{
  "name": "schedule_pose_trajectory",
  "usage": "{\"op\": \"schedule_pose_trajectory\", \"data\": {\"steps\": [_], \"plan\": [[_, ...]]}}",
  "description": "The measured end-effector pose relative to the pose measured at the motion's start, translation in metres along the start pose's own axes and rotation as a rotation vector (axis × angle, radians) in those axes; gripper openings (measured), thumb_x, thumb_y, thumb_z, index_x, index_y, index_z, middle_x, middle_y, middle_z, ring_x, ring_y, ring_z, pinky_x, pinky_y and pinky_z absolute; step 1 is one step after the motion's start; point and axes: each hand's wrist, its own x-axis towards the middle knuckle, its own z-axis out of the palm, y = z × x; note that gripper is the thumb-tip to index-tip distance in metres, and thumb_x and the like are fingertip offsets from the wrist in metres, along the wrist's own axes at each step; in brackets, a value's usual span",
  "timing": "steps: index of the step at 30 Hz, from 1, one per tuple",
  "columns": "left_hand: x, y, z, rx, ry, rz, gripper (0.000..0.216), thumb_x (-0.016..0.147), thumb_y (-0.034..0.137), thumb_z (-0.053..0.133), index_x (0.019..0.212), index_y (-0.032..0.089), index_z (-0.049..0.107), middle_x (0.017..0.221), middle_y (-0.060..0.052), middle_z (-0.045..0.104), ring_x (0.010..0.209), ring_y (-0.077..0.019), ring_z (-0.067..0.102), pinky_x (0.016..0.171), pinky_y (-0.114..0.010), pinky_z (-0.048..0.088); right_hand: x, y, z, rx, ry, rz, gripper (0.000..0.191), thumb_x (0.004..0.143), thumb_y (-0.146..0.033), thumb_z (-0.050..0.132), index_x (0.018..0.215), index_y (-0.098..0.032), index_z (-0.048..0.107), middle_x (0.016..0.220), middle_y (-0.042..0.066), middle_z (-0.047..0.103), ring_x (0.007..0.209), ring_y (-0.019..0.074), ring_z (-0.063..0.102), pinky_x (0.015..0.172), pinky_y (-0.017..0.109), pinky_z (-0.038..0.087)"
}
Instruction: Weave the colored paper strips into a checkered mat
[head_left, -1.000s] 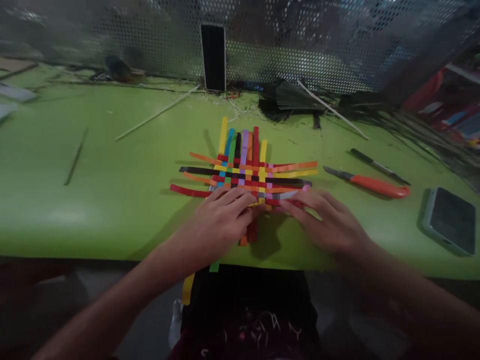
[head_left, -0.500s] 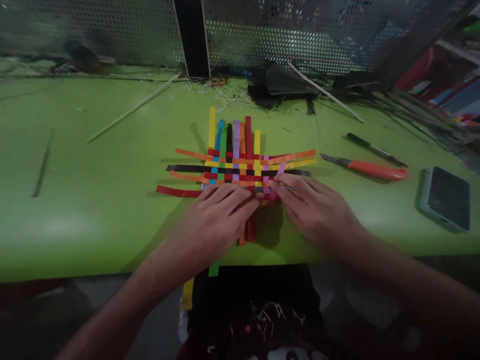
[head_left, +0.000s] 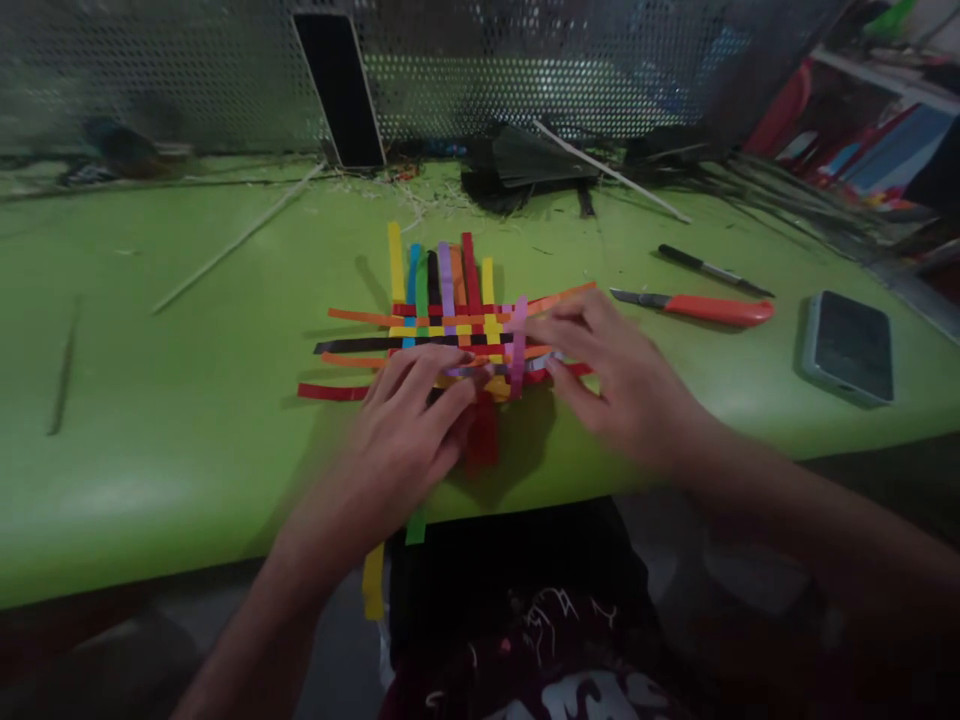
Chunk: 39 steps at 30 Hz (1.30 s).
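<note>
A small mat of interlaced coloured strips [head_left: 471, 328] lies on the green table, its loose ends reaching out on every side. My left hand [head_left: 412, 425] lies over its near left part, fingers bent and pressing on the weave, covering several strips. A pink strip [head_left: 518, 345] stands across the mat's right side, overlapping the sideways strips. Beside it is my right hand [head_left: 615, 375], thumb and forefinger apart, fingertips at the pink strip and the right-hand strip ends. Blur hides whether those fingertips pinch anything.
To the right lie a knife with a red handle [head_left: 716, 310], a slim black-and-silver tool [head_left: 712, 270] and a phone [head_left: 851, 347]. A dark upright slab [head_left: 341, 90] leans on the perforated panel [head_left: 480, 70] behind. Thin sticks and dry scraps lie along the back.
The pink strip has come away from the right edge and now lies across the weave. My right fingers have spread apart. The left hand has slid slightly left on the mat; the view has turned.
</note>
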Motion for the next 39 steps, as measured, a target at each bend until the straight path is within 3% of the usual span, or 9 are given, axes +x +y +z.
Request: {"op": "schedule_pose_trajectory", "data": {"steps": [5,11,16,20,24,28,31,34,39], "plan": [[-0.002,-0.001,0.003,0.020,-0.032,-0.004,0.015,0.104,0.015,0.053,0.117,0.013,0.060,0.132,-0.018,0.057,0.130,-0.0345,0.052,0.108,-0.055,0.053,0.004,0.001,0.001,0.478,0.002,0.220,0.055,0.097,-0.013,0.049,0.150,-0.023,0.048,0.111,0.007,0.077,0.104,0.0239,0.073,0.093,0.042,0.060],[0.000,-0.001,0.004,0.002,-0.033,-0.020,0.023,0.104,0.015,0.050,0.124,0.016,0.061,0.130,-0.014,0.061,0.128,-0.0321,0.054,0.106,-0.054,0.054,0.002,0.005,0.001,0.587,0.052,0.075,0.026,0.096,-0.014,0.053,0.112,-0.023,0.071,0.106,0.006,0.076,0.102,0.0209,0.073,0.093,0.040,0.059],[0.000,0.001,0.002,-0.028,0.001,-0.029,0.032,0.104,0.014,0.053,0.136,0.016,0.057,0.131,-0.013,0.062,0.127,-0.0302,0.055,0.108,-0.052,0.054,0.014,0.016,0.002,0.504,-0.210,-0.229,0.027,0.095,-0.011,0.055,0.085,-0.025,0.076,0.094,0.004,0.076,0.101,0.0213,0.068,0.098,0.043,0.056],[-0.002,0.002,0.000,-0.054,0.041,-0.097,0.060,0.102,0.015,0.058,0.158,0.021,0.036,0.141,-0.014,0.055,0.133,-0.0301,0.054,0.113,-0.053,0.051,0.035,0.029,0.004,0.668,-0.337,-0.185,0.021,0.089,-0.011,0.062,0.081,-0.021,0.078,0.112,0.007,0.075,0.102,0.0195,0.072,0.096,0.038,0.058],[-0.002,0.001,0.002,-0.120,0.175,-0.154,0.077,0.098,0.016,0.067,0.162,0.028,0.025,0.148,-0.016,0.048,0.138,-0.0321,0.052,0.113,-0.053,0.054,0.062,0.039,0.003,0.833,-0.586,-0.090,0.014,0.088,-0.018,0.069,0.089,-0.025,0.082,0.099,0.001,0.080,0.091,0.0179,0.074,0.082,0.033,0.062],[-0.003,-0.002,0.007,-0.235,0.335,-0.150,0.086,0.095,0.019,0.073,0.162,0.034,0.020,0.147,-0.014,0.050,0.137,-0.0309,0.055,0.103,-0.050,0.061,0.083,0.035,0.001,0.743,-0.588,-0.176,0.008,0.085,-0.028,0.078,0.091,-0.028,0.083,0.105,0.002,0.080,0.091,0.0184,0.074,0.077,0.031,0.061],[-0.006,-0.001,0.006,-0.268,0.425,-0.203,0.062,0.096,0.022,0.074,0.148,0.026,0.040,0.129,-0.010,0.060,0.116,-0.0244,0.067,0.093,-0.045,0.064,0.088,0.027,0.005,0.703,-0.573,-0.169,0.011,0.085,-0.036,0.081,0.086,-0.025,0.081,0.094,0.002,0.079,0.083,0.0183,0.072,0.071,0.032,0.059],[-0.008,0.000,0.001,-0.147,0.407,-0.240,0.017,0.098,0.022,0.071,0.108,0.022,0.058,0.100,-0.003,0.066,0.091,-0.0180,0.069,0.081,-0.035,0.062,0.085,0.020,0.013,0.736,-0.586,-0.128,0.014,0.086,-0.033,0.080,0.082,-0.022,0.073,0.077,-0.001,0.073,0.070,0.0141,0.066,0.064,0.029,0.054],[-0.006,0.001,-0.005,-0.123,0.117,-0.008,0.004,0.103,0.017,0.061,0.102,0.015,0.065,0.103,-0.006,0.070,0.098,-0.0213,0.066,0.089,-0.038,0.057,0.067,0.017,0.019,0.714,-0.440,-0.113,0.011,0.089,-0.028,0.077,0.091,-0.020,0.069,0.088,0.000,0.074,0.074,0.0129,0.065,0.067,0.027,0.053]]}}
